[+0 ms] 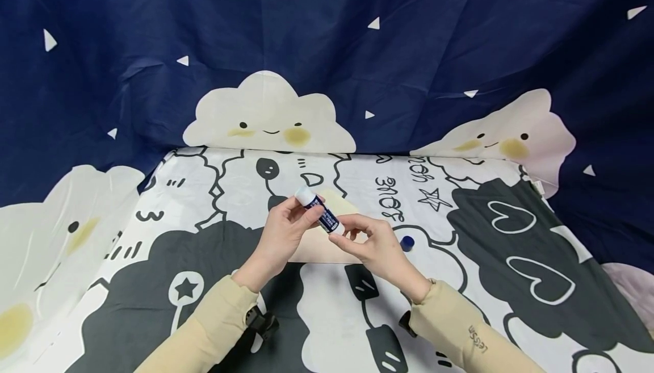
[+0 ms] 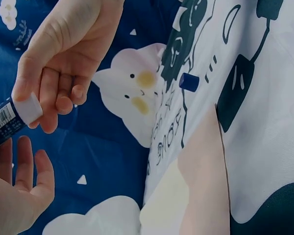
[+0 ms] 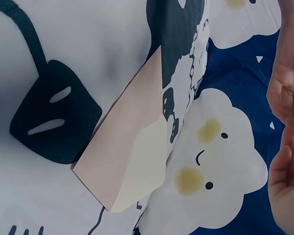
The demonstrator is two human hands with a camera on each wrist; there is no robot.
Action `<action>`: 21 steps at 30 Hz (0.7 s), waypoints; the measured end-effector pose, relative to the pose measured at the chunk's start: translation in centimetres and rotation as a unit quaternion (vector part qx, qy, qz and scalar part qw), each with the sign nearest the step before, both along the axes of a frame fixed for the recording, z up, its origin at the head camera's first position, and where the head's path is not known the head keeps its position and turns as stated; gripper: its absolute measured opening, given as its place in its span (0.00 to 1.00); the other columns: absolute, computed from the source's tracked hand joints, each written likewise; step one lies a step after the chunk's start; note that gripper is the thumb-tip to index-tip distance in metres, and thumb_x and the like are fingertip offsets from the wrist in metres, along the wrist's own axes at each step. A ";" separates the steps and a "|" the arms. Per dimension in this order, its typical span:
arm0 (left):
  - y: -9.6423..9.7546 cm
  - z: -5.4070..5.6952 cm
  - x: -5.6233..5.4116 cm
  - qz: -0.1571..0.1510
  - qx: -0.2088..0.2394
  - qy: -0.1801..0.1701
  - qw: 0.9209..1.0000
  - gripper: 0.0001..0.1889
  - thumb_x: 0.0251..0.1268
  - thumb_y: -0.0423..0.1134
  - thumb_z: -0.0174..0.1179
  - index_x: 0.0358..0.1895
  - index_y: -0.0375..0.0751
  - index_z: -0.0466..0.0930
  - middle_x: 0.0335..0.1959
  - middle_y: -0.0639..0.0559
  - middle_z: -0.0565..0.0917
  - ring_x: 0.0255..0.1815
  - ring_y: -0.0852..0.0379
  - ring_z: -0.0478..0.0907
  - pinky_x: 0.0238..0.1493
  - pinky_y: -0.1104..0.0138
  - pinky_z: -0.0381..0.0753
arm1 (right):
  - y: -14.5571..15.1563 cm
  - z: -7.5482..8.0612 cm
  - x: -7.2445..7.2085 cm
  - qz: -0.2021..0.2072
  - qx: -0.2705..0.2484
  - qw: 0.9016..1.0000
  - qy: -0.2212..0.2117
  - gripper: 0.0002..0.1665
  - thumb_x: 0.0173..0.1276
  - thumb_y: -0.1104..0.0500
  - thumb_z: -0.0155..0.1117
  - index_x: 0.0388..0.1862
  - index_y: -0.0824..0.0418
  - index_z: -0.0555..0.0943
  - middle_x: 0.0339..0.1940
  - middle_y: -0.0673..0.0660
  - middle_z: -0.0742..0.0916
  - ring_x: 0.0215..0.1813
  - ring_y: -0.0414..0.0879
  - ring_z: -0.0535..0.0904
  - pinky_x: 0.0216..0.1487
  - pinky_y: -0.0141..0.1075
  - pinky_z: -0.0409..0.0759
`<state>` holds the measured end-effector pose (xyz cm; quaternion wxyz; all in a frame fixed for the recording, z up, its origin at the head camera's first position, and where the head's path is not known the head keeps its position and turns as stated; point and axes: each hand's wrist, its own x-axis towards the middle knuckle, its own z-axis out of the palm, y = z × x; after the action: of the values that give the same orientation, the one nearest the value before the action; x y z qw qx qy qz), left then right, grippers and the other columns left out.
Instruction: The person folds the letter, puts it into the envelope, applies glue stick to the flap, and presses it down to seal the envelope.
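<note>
Both hands hold a glue stick (image 1: 327,218) in the head view, tilted with its open white end at the upper left and a dark blue label round its body. My left hand (image 1: 278,237) grips the tube between thumb and fingers near the upper end. With thumb and fingertips, my right hand (image 1: 380,246) pinches the white base at the lower right. The blue cap (image 1: 407,243) lies apart on the cloth, to the right. Beneath the hands are a pale pink sheet (image 1: 319,252) and a cream-yellow paper piece (image 1: 337,201) overlapping it, partly hidden by the hands.
A white and dark grey cartoon-print cloth (image 1: 337,305) covers the table. Behind it hangs a dark blue curtain (image 1: 332,32) with printed clouds, which also lies along both sides.
</note>
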<state>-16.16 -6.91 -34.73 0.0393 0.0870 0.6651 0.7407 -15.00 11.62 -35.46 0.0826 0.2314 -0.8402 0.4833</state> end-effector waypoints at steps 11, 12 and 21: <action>-0.4 0.0 0.2 -0.036 -0.005 0.028 0.999 0.20 0.65 0.41 0.61 0.54 0.31 0.76 0.45 0.50 0.80 0.42 0.66 0.79 0.52 0.67 0.81 | 0.5 0.3 -0.1 0.061 -0.038 0.994 -0.081 0.10 0.62 0.61 0.68 0.42 0.62 0.85 0.36 0.59 0.89 0.31 0.34 0.78 0.32 0.27 0.75; -0.4 0.0 0.2 -0.038 -0.004 0.029 0.999 0.21 0.64 0.42 0.62 0.55 0.31 0.76 0.45 0.50 0.80 0.43 0.66 0.79 0.52 0.67 0.80 | 0.5 0.3 -0.1 0.064 -0.041 0.994 -0.082 0.10 0.62 0.61 0.68 0.42 0.62 0.85 0.36 0.59 0.89 0.31 0.35 0.78 0.32 0.27 0.76; -0.2 0.1 0.0 0.010 0.023 0.015 1.000 0.18 0.64 0.32 0.61 0.56 0.31 0.76 0.55 0.39 0.80 0.47 0.66 0.80 0.56 0.69 0.79 | -0.1 -0.3 -0.1 0.008 -0.020 0.999 0.028 0.20 0.57 0.64 0.72 0.50 0.60 0.81 0.33 0.56 0.88 0.32 0.38 0.78 0.36 0.30 0.77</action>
<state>-16.13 -7.13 -34.66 0.0199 0.0920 0.6491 0.7549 -15.15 11.47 -35.74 0.1067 0.2494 -0.8258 0.4945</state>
